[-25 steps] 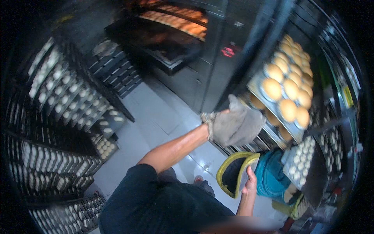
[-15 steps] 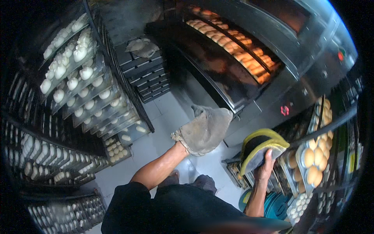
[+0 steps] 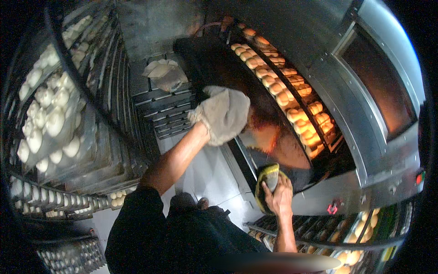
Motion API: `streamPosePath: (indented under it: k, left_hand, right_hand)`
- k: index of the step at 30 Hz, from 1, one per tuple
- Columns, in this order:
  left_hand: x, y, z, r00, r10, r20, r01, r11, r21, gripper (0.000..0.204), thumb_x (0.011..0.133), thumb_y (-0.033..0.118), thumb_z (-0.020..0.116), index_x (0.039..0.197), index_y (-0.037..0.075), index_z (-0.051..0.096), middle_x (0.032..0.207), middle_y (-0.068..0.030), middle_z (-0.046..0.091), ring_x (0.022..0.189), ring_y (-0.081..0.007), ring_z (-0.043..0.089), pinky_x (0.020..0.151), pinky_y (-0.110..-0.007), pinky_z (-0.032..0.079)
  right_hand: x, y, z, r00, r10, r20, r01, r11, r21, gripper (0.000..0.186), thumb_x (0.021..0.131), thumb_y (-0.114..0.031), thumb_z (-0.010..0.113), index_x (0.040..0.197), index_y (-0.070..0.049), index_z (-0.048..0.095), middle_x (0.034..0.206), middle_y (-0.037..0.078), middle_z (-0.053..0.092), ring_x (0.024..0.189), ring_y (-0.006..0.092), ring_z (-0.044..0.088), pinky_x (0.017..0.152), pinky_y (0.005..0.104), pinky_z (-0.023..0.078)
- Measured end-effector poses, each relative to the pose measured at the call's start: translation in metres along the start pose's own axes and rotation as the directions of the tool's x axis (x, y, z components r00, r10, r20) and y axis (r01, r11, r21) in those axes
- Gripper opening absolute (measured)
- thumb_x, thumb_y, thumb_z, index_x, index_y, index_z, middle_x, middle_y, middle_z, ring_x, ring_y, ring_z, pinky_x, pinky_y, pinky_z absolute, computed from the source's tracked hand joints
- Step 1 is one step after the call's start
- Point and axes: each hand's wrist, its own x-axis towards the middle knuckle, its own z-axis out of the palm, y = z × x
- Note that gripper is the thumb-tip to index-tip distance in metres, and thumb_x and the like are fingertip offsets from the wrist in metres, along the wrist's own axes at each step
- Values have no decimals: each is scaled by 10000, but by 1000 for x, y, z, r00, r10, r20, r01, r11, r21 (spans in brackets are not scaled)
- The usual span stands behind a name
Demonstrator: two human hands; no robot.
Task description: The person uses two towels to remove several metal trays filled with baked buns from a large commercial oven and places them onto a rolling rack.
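My left hand (image 3: 222, 118) is inside a worn grey cloth oven mitt (image 3: 233, 104), which hides its fingers. It hovers over the near left side of the lowered oven door (image 3: 287, 153). In my right hand (image 3: 280, 199) is a folded dark oven pad with a yellow edge (image 3: 270, 172), gripped close to the door's front right corner. Beyond both hands, rows of browned buns (image 3: 279, 89) glow orange in the oven opening, with a dark bar crossing in front of them.
On the left, racks hold trays of pale dough pieces (image 3: 54, 121). Grey cloths (image 3: 165, 74) lie on a stack of dark trays (image 3: 169, 109). A second oven window (image 3: 378, 77) is at the right. Baked buns on a rack (image 3: 360, 233) stand at lower right.
My view has turned and come closer to the oven. The mitted left hand is now over the door. My right hand has brought the pad from the right-hand rack to the door's corner.
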Motion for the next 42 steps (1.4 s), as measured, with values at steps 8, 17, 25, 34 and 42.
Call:
streamPosePath:
  k: [8, 17, 25, 34, 42]
  left_hand:
    - [196, -133, 40, 907, -171, 385, 31, 939, 344, 221, 755, 283, 646, 895, 140, 740, 840, -43, 668, 771, -265, 643, 681, -591, 513]
    - [472, -225, 263, 977, -145, -159, 169, 973, 156, 197, 813, 278, 592, 902, 136, 696, 851, -56, 627, 826, -270, 607, 741, -539, 468]
    - [542, -246, 372, 868, -143, -476, 383, 802, 458, 185, 865, 273, 544, 908, 133, 657, 860, -68, 590, 874, -273, 574, 794, -493, 427]
    - [366, -175, 192, 955, -143, -261, 47, 939, -340, 311, 879, 347, 570, 992, 94, 710, 948, -131, 711, 961, -329, 671, 814, -433, 543]
    - [217, -90, 173, 925, -187, -331, 34, 908, -417, 423, 750, 385, 624, 1063, 103, 657, 1072, -162, 672, 1056, -331, 617, 920, -429, 494]
  right_hand:
    - [41, -18, -14, 929, 361, 83, -370, 920, 129, 443, 845, -347, 726, 1015, 50, 626, 940, 284, 668, 863, 455, 649, 784, 490, 529]
    - [89, -50, 5, 638, 770, -4, -770, 638, 23, 406, 848, -280, 743, 1070, 40, 627, 877, 236, 696, 810, 419, 671, 736, 453, 523]
    - [122, -51, 6, 636, 772, 5, -769, 634, -83, 418, 852, -289, 741, 1081, 40, 622, 870, 239, 693, 791, 419, 667, 727, 464, 523]
    - [79, -30, -6, 745, 666, -30, -667, 745, -31, 430, 866, -372, 708, 949, 46, 651, 798, 263, 679, 767, 424, 678, 671, 482, 535]
    - [37, -23, -48, 855, 494, 158, -516, 787, 338, 443, 911, -370, 642, 1008, 61, 675, 899, 248, 706, 854, 329, 709, 774, 420, 529]
